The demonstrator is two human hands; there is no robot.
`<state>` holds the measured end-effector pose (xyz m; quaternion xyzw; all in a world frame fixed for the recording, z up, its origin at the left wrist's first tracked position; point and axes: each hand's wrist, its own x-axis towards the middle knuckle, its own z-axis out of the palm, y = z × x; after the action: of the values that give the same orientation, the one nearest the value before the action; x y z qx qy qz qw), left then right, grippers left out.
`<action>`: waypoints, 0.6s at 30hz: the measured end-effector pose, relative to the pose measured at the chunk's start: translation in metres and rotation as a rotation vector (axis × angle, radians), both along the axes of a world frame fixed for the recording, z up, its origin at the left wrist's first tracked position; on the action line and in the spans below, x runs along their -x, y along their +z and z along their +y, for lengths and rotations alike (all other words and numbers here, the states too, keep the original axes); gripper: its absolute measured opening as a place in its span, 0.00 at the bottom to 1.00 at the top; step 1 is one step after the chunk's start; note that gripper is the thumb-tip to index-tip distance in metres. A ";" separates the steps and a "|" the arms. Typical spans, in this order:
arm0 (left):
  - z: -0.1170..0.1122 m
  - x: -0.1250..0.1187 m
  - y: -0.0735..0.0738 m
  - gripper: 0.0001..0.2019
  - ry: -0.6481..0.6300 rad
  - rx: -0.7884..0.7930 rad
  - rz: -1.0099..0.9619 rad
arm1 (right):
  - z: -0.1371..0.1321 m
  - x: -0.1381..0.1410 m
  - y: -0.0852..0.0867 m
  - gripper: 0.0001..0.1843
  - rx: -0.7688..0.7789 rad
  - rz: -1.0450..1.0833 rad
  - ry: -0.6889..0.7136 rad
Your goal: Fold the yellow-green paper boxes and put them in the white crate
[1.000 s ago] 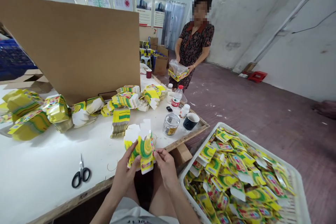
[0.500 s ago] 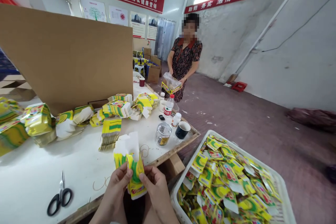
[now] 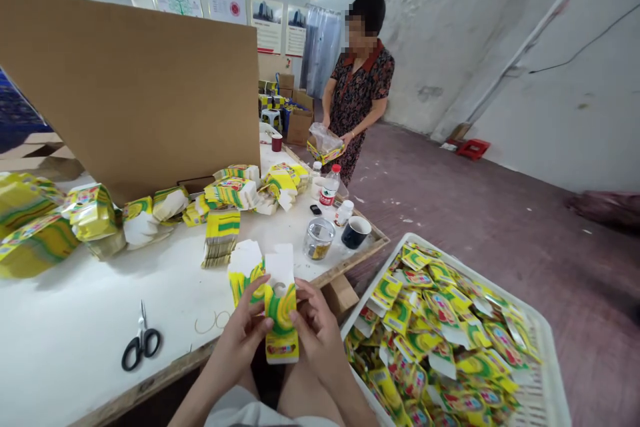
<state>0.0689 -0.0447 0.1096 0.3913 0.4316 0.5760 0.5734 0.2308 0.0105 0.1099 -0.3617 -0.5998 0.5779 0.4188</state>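
A yellow-and-green printed carton (image 3: 281,310) with a white flap at its top stands upright between my hands, over my lap at the table's front edge. My left hand (image 3: 250,328) is closed on its left side, thumb in front. On the right edge, my right hand (image 3: 319,328) pinches the same carton. Just behind my left fingers are more flat cartons (image 3: 244,265) with white flaps; whether that hand also holds them I cannot tell. A large white plastic basket (image 3: 547,347) full of loose cartons (image 3: 440,327) stands right of my right hand.
Black-handled scissors (image 3: 143,340) lie on the white table (image 3: 90,320). Stacked cartons (image 3: 221,238) line its back before a big cardboard sheet (image 3: 150,100). A clear jar (image 3: 319,239), a dark mug (image 3: 356,232) and a bottle (image 3: 330,185) stand near the right corner. A person (image 3: 360,93) holds a box beyond.
The carton in my hands has shifted right, now straighter and apart from the cartons behind it. The view has tilted down and turned slightly left. The person's head has turned aside.
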 end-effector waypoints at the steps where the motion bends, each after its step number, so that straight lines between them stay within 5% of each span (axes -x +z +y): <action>1: -0.001 0.002 0.001 0.29 -0.052 0.008 -0.043 | 0.001 -0.003 0.005 0.24 0.010 0.026 0.041; 10: -0.009 -0.007 0.012 0.21 -0.264 0.037 -0.229 | 0.008 -0.022 0.015 0.13 0.111 -0.007 0.219; 16: -0.012 -0.014 0.008 0.52 -0.168 0.059 -0.261 | 0.011 -0.024 0.012 0.13 0.045 -0.061 0.215; 18: -0.014 -0.014 0.004 0.55 -0.170 0.076 -0.255 | 0.011 -0.026 0.012 0.12 0.035 -0.075 0.229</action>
<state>0.0831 -0.0583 0.1135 0.3281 0.3418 0.5538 0.6847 0.2566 0.0213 0.1215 -0.3194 -0.6424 0.6183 0.3209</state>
